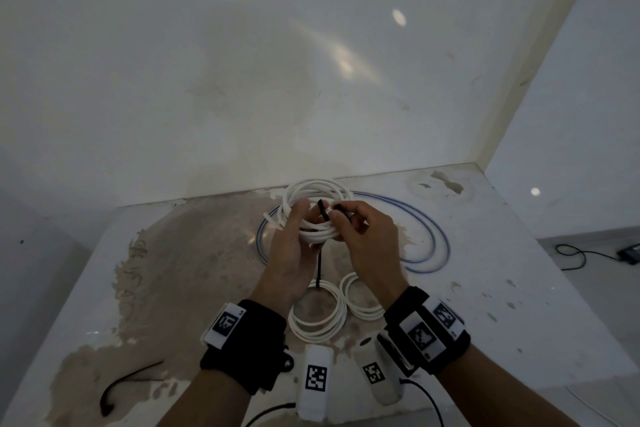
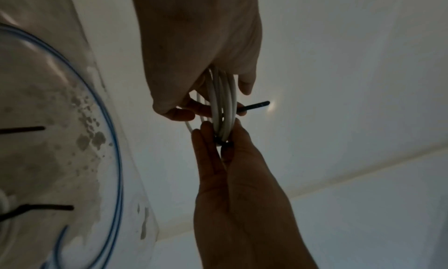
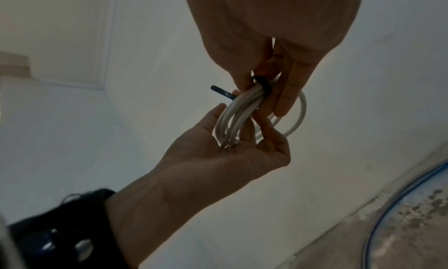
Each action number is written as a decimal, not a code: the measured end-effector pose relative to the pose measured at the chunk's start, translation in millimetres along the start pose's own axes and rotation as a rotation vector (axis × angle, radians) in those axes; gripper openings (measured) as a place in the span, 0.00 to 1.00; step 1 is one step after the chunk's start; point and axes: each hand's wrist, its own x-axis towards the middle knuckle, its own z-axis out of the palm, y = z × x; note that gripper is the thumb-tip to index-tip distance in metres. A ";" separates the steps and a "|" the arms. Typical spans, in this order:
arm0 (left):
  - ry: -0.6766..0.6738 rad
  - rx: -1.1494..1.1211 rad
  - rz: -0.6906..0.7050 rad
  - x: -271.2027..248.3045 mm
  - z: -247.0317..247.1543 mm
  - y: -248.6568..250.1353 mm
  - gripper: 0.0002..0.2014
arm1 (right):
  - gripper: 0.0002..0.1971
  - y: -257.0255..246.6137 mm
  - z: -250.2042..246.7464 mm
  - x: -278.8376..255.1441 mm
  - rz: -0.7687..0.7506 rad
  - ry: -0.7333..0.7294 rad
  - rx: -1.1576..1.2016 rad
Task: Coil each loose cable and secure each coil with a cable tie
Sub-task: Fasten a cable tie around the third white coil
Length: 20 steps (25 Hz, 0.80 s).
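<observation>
Nearest, the left hand (image 1: pixel 292 246) grips a white cable coil (image 1: pixel 313 215) above the table (image 1: pixel 485 288) while the right hand (image 1: pixel 367 239) pinches a black cable tie (image 1: pixel 322 210) wrapped around it.

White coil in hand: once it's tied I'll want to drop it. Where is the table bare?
Bare table right of the blue cable, and left of the hands. Crowded: two tied coils below the wrists.
</observation>
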 end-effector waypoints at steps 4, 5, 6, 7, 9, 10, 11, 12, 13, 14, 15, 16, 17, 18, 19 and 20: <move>0.001 -0.099 0.077 -1.5 -5.5 -13.6 0.15 | 0.05 -1.0 -6.1 -3.3 -0.041 -0.036 0.010; -0.005 -0.089 0.100 -1.7 -6.4 -14.7 0.14 | 0.05 -1.0 -6.6 -3.9 -0.049 -0.038 0.004; -0.003 -0.056 0.119 -2.3 -7.3 -15.1 0.12 | 0.04 -0.9 -7.4 -4.5 -0.060 -0.037 -0.010; 0.002 -0.003 0.134 -2.5 -8.5 -14.4 0.09 | 0.04 -1.5 -7.7 -5.5 -0.075 -0.034 -0.027; 0.031 0.094 0.155 -2.6 -9.7 -12.3 0.06 | 0.05 -1.9 -8.7 -7.5 -0.102 -0.031 -0.050; 0.039 0.123 0.163 -2.7 -11.2 -11.6 0.06 | 0.06 -1.5 -8.8 -7.7 -0.105 -0.028 -0.044; 0.027 0.134 0.167 -3.1 -12.0 -10.5 0.07 | 0.08 -0.3 -8.5 -7.3 -0.097 -0.026 -0.023; 0.005 0.131 0.162 -4.5 -11.9 -9.4 0.09 | 0.09 1.5 -7.9 -6.8 -0.081 -0.028 0.008; -0.006 0.122 0.156 -5.9 -11.4 -8.9 0.11 | 0.09 3.9 -6.9 -6.3 -0.067 -0.034 0.029; -0.006 0.113 0.148 -7.4 -10.9 -8.9 0.13 | 0.08 5.0 -6.4 -6.4 -0.060 -0.037 0.038; 0.000 0.113 0.144 -7.8 -10.7 -8.3 0.13 | 0.07 5.9 -5.8 -6.5 -0.055 -0.035 0.038; 0.002 0.121 0.140 -8.2 -10.4 -7.1 0.13 | 0.07 7.5 -5.1 -7.6 -0.045 -0.030 0.039; -0.003 0.135 0.136 -8.7 -9.6 -5.9 0.11 | 0.08 8.8 -4.5 -8.5 -0.035 -0.021 0.042; -0.012 0.145 0.128 -8.9 -9.7 -5.4 0.10 | 0.09 10.0 -4.4 -9.7 -0.026 -0.011 0.045; -0.021 0.150 0.116 -9.5 -10.0 -4.8 0.09 | 0.10 10.1 -3.9 -10.8 -0.026 -0.005 0.047; -0.025 0.149 0.095 -10.1 -9.3 -3.5 0.09 | 0.11 9.4 -3.6 -11.5 -0.034 0.001 0.046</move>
